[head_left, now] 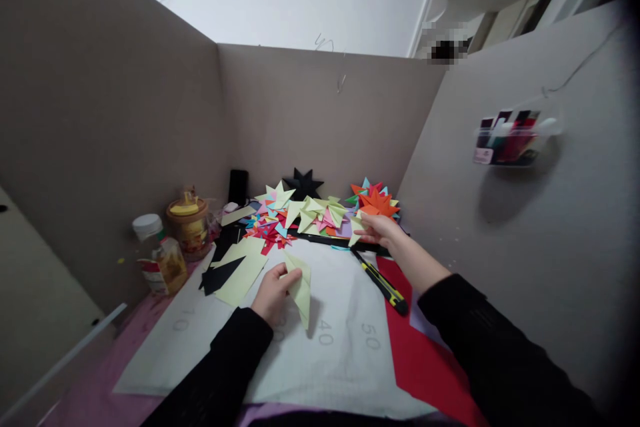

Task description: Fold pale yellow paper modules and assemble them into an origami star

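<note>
My left hand (274, 292) is closed on a folded pale yellow paper piece (300, 287) held just above the white cutting mat (330, 347). Farther back to the right, my right hand (380, 228) pinches another pale yellow folded piece (357, 228) at the edge of a pile of folded yellow pieces (313, 212). Behind the pile lie colourful paper stars (376, 200) and a black paper star (303, 183). Both arms wear black sleeves.
A yellow-black utility knife (383, 283) lies on the mat beside a red paper sheet (420, 353). Yellow and black paper sheets (235, 270) lie left. A bottle (159, 257) and a lidded jar (189, 227) stand at the left. Cardboard walls surround the desk; a clear holder (510, 137) hangs on the right wall.
</note>
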Available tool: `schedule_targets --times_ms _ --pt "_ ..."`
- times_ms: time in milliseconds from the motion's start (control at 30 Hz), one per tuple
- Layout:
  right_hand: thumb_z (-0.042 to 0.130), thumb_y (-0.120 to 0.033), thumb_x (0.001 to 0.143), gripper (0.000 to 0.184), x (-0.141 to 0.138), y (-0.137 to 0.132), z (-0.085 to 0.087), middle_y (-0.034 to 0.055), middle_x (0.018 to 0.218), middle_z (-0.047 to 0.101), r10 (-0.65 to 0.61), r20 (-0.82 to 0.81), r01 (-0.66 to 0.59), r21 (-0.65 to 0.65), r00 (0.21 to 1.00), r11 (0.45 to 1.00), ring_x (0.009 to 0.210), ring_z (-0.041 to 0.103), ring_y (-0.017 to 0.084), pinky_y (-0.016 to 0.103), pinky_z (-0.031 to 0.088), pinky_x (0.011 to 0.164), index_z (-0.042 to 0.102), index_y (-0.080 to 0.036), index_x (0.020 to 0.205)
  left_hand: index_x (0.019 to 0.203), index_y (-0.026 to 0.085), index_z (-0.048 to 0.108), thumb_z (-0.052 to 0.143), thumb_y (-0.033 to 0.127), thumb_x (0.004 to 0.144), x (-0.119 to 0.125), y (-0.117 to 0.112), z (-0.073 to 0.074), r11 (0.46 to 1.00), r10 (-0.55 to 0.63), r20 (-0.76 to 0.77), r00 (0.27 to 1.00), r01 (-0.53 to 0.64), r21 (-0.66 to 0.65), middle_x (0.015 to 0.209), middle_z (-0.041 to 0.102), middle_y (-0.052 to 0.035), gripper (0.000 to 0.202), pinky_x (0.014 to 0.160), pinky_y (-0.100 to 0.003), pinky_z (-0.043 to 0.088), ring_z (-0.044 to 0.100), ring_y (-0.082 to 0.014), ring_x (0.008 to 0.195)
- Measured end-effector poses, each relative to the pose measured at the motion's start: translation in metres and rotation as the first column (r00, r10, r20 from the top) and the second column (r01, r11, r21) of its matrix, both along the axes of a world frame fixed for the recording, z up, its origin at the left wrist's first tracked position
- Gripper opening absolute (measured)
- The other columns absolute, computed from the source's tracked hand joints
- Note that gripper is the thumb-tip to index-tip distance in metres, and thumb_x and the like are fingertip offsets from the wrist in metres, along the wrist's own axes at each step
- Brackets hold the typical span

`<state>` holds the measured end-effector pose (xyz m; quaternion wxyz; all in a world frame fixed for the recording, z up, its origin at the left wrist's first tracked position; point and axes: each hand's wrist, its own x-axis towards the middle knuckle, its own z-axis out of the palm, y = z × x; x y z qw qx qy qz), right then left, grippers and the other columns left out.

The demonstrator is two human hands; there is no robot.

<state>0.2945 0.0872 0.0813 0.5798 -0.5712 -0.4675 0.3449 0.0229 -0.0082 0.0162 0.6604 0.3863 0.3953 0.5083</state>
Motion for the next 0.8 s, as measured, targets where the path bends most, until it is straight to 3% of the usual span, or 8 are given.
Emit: schedule_targets --times_ms 100,233,367,467,567,667,733,800 --pt "0.065 -0.027 0.075 0.029 -0.015 -0.042 -0.001 0.0082 0.088 0.068 0.190 -0.030 -0.191 -0.071 0.981 0.979 0.071 0.068 0.020 0.025 0.052 0.049 0.064 -0.017 0.102 0.086 0.013 0.068 0.078 0.032 0.061 -0.001 0.000 0.004 0.999 -0.048 0.155 0.987 0.050 -0.006 0.077 0.069 -0.0059 0.033 0.063 -0.025 0.045 0.061 -0.0146 0.065" --pt "0.059 -0.025 0.077 0.047 -0.059 -0.104 -0.017 0.0043 0.088 0.072 0.511 0.257 -0.506 -0.088 0.820 0.858 0.075 0.066 0.020 0.029 0.053 0.061 0.056 -0.020 0.123 0.103 0.014 0.067 0.079 0.028 0.060 -0.004 -0.003 0.009 0.994 -0.108 0.289 0.951 0.103 0.033 0.093 0.069 -0.0103 0.047 0.073 -0.028 0.046 0.063 -0.0180 0.077" --pt "0.051 -0.020 0.080 0.046 -0.095 -0.133 -0.033 0.0055 0.114 0.066 0.594 0.473 -0.674 -0.001 0.650 0.739 0.090 0.064 0.023 0.034 0.051 0.076 0.056 -0.025 0.125 0.109 0.014 0.065 0.078 0.031 0.061 -0.009 -0.003 0.010 0.987 -0.152 0.288 0.945 0.130 0.093 0.090 0.069 -0.0096 0.053 0.073 -0.028 0.046 0.063 -0.0195 0.079" --pt "0.046 -0.017 0.081 0.039 -0.104 -0.132 -0.041 0.0054 0.108 0.067 0.591 0.551 -0.727 0.044 0.589 0.685 0.094 0.062 0.022 0.032 0.048 0.078 0.061 -0.025 0.116 0.105 0.014 0.065 0.075 0.034 0.066 -0.012 0.001 0.006 0.993 -0.094 0.221 0.971 0.075 0.095 0.084 0.069 -0.0076 0.045 0.067 -0.026 0.046 0.062 -0.0166 0.072" --pt "0.048 -0.020 0.082 0.023 -0.106 -0.128 -0.046 0.0030 0.086 0.068 0.571 0.518 -0.683 0.036 0.637 0.729 0.076 0.062 0.018 0.027 0.047 0.067 0.065 -0.023 0.097 0.090 0.013 0.066 0.074 0.036 0.066 -0.012 0.005 0.002 0.996 0.003 0.141 0.990 -0.016 0.090 0.076 0.069 -0.0061 0.034 0.060 -0.024 0.044 0.060 -0.0146 0.064" --pt "0.052 -0.027 0.081 0.008 -0.109 -0.124 -0.049 -0.0002 0.071 0.060 0.422 0.399 -0.499 0.108 0.814 0.860 0.064 0.054 0.014 0.024 0.042 0.057 0.057 -0.021 0.082 0.091 0.012 0.066 0.075 0.038 0.065 -0.009 0.004 0.001 0.995 0.024 0.100 0.995 -0.034 0.096 0.077 0.069 -0.0076 0.038 0.059 -0.025 0.044 0.061 -0.0161 0.064" --pt "0.057 -0.031 0.078 0.012 -0.112 -0.120 -0.050 -0.0004 0.073 0.057 0.308 0.311 -0.368 0.159 0.899 0.916 0.065 0.052 0.014 0.024 0.042 0.058 0.054 -0.020 0.084 0.098 0.011 0.066 0.077 0.037 0.063 -0.007 0.002 0.002 0.995 0.000 0.093 0.996 -0.009 0.098 0.081 0.070 -0.0095 0.045 0.063 -0.026 0.045 0.063 -0.0181 0.068" --pt "0.060 -0.035 0.075 0.022 -0.114 -0.115 -0.051 0.0003 0.077 0.057 0.304 0.213 -0.339 0.151 0.928 0.929 0.067 0.053 0.014 0.025 0.043 0.060 0.054 -0.020 0.091 0.102 0.010 0.066 0.078 0.036 0.061 -0.003 0.000 0.003 0.995 -0.029 0.091 0.995 0.020 0.097 0.086 0.070 -0.0109 0.050 0.068 -0.028 0.046 0.064 -0.0200 0.073"
